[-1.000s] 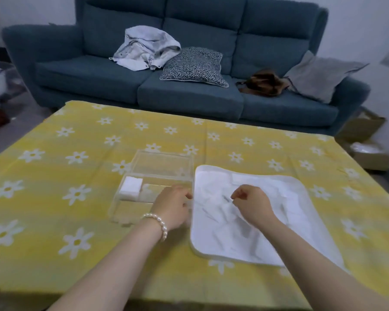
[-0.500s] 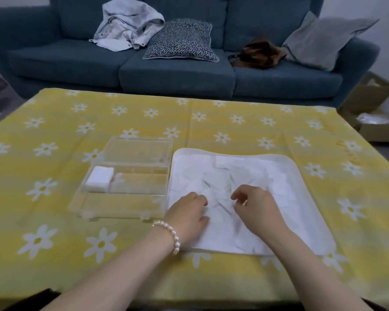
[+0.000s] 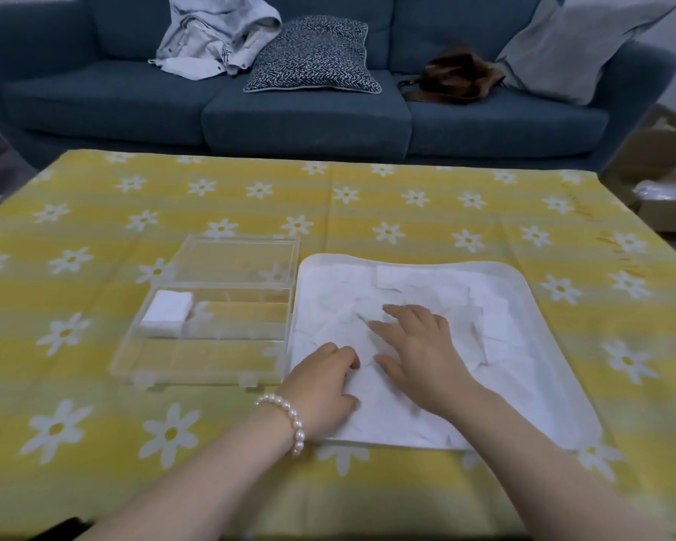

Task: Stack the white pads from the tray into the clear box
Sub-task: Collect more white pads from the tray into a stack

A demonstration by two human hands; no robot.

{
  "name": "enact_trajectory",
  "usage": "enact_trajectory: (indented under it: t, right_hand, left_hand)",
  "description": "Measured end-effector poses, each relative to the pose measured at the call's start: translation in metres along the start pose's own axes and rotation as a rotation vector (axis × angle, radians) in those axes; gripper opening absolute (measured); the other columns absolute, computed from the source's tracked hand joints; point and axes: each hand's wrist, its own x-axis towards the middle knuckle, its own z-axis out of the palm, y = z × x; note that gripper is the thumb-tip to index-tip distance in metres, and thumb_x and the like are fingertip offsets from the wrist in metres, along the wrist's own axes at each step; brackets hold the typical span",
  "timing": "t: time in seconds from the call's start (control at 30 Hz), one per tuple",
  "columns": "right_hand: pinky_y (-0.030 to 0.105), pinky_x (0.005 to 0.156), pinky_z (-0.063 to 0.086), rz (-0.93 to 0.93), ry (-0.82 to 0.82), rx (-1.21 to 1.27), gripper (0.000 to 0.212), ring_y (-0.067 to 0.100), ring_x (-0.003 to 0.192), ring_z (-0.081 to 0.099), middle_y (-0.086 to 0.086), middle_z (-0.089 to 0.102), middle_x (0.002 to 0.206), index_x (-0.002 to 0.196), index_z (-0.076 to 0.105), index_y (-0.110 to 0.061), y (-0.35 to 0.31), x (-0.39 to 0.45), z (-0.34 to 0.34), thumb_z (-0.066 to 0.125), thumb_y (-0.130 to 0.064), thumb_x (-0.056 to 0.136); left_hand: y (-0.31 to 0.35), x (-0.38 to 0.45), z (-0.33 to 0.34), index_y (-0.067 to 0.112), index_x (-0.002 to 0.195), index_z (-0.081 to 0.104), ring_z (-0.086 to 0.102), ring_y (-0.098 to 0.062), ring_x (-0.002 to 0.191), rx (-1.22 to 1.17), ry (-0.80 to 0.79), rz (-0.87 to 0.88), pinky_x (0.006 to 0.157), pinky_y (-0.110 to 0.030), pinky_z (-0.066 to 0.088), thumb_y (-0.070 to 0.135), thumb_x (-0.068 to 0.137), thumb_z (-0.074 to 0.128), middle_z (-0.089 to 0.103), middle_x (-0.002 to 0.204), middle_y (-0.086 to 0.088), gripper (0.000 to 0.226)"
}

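A white tray (image 3: 555, 337) lies on the table, right of centre, covered with several loose white pads (image 3: 418, 283). Left of it stands the clear box (image 3: 211, 357) with its lid folded back; a small stack of white pads (image 3: 166, 311) sits in its left compartment. My right hand (image 3: 418, 345) lies flat on the pads in the tray, fingers spread and pointing left. My left hand (image 3: 322, 388), with a pearl bracelet at the wrist, rests at the tray's near left edge, fingers curled onto a pad; whether it grips the pad is unclear.
The table wears a yellow cloth with white daisies (image 3: 172, 431). Behind it stands a blue sofa (image 3: 309, 115) with a grey garment, a patterned cushion and a brown bag. Cardboard boxes (image 3: 664, 181) sit on the floor at the right.
My right hand has opened from a pinch and now lies flat on the pads. My left hand moved from the box's edge onto the tray. The camera tilted down and closer.
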Motion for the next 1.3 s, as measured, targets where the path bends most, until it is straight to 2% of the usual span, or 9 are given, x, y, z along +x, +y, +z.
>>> enact_trajectory:
  t: [0.17,0.3,0.43,0.57,0.7,0.87,0.97,1.1,1.3]
  right_hand:
    - [0.048,0.084,0.048,0.077,-0.268,-0.128,0.075,0.04,0.107,0.06,0.029,0.056,0.123,0.12,0.063,-0.029,-0.003,0.012,0.018,0.004,-0.064,0.09]
    - [0.041,0.106,0.022,0.079,-0.235,-0.117,0.102,0.028,0.136,0.03,0.017,0.025,0.15,0.139,0.037,-0.033,-0.006,0.017,0.013,-0.015,-0.078,0.063]
    - [0.036,0.099,0.027,0.15,-0.132,0.068,0.081,0.022,0.124,0.044,0.002,0.047,0.134,0.125,0.051,-0.023,0.001,0.015,0.004,-0.001,-0.062,0.078]
    - [0.029,0.088,0.044,0.33,0.158,0.696,0.021,0.014,0.098,0.061,-0.002,0.068,0.102,0.099,0.071,-0.015,-0.007,0.011,-0.03,0.052,-0.025,0.095]
    - [0.025,0.073,0.055,0.453,0.12,1.39,0.012,0.022,0.074,0.071,0.01,0.072,0.08,0.081,0.071,-0.009,-0.025,-0.009,-0.053,0.063,0.0,0.084]
    - [0.029,0.078,0.055,0.38,-0.076,1.492,0.012,0.027,0.076,0.072,0.013,0.071,0.072,0.085,0.069,-0.005,-0.033,-0.029,-0.056,0.061,0.004,0.083]
    - [0.032,0.078,0.054,0.39,-0.117,1.487,0.016,0.027,0.074,0.071,0.019,0.07,0.069,0.081,0.066,-0.006,-0.031,-0.028,-0.058,0.057,0.007,0.085]
    - [0.031,0.07,0.05,0.433,-0.11,1.548,0.022,0.026,0.062,0.068,0.018,0.064,0.063,0.075,0.05,-0.008,-0.029,-0.022,-0.056,0.05,0.01,0.087]
    - [0.031,0.063,0.051,0.525,-0.116,1.456,0.008,0.027,0.059,0.067,0.02,0.07,0.078,0.094,0.041,-0.011,-0.03,-0.02,-0.048,0.049,-0.012,0.096]
  left_hand:
    - [-0.002,-0.002,-0.005,0.022,0.124,0.049,0.053,-0.017,0.104,-0.002,0.07,0.0,0.088,-0.03,0.044,0.034,0.087,0.06,0.045,0.119,0.004,0.04]
    - [-0.007,-0.001,-0.011,0.022,0.122,0.051,0.054,-0.014,0.1,-0.053,0.121,0.001,0.085,-0.027,0.043,0.032,0.089,0.057,0.048,0.117,0.005,0.034]
    - [-0.008,0.002,-0.015,0.02,0.114,0.056,0.055,-0.009,0.089,-0.188,0.23,0.013,0.079,-0.017,0.04,0.026,0.09,0.059,0.054,0.111,0.005,0.026]
    - [0.0,0.006,-0.019,0.018,0.094,0.061,0.061,-0.013,0.078,-0.609,0.342,-0.059,0.071,-0.018,0.047,0.019,0.087,0.065,0.064,0.094,0.0,0.008]
    - [0.012,0.004,-0.026,0.011,0.093,0.064,0.067,-0.018,0.085,-1.249,0.229,-0.175,0.075,-0.03,0.053,0.024,0.088,0.063,0.07,0.096,-0.008,0.014]
    - [0.015,-0.001,-0.029,0.008,0.092,0.065,0.067,-0.017,0.072,-1.593,0.008,-0.148,0.064,-0.028,0.053,0.027,0.09,0.056,0.071,0.083,-0.007,0.021]
    - [0.012,-0.001,-0.03,0.001,0.109,0.063,0.067,-0.025,0.088,-1.747,-0.035,-0.149,0.074,-0.033,0.055,0.025,0.084,0.057,0.069,0.104,-0.017,0.035]
    - [0.01,-0.001,-0.031,-0.006,0.123,0.055,0.064,-0.032,0.099,-1.785,-0.047,-0.138,0.082,-0.038,0.055,0.018,0.081,0.057,0.063,0.118,-0.024,0.048]
    - [0.008,0.001,-0.025,-0.006,0.117,0.057,0.068,-0.026,0.081,-1.733,0.049,-0.184,0.076,-0.036,0.055,0.007,0.091,0.051,0.069,0.099,-0.018,0.03]
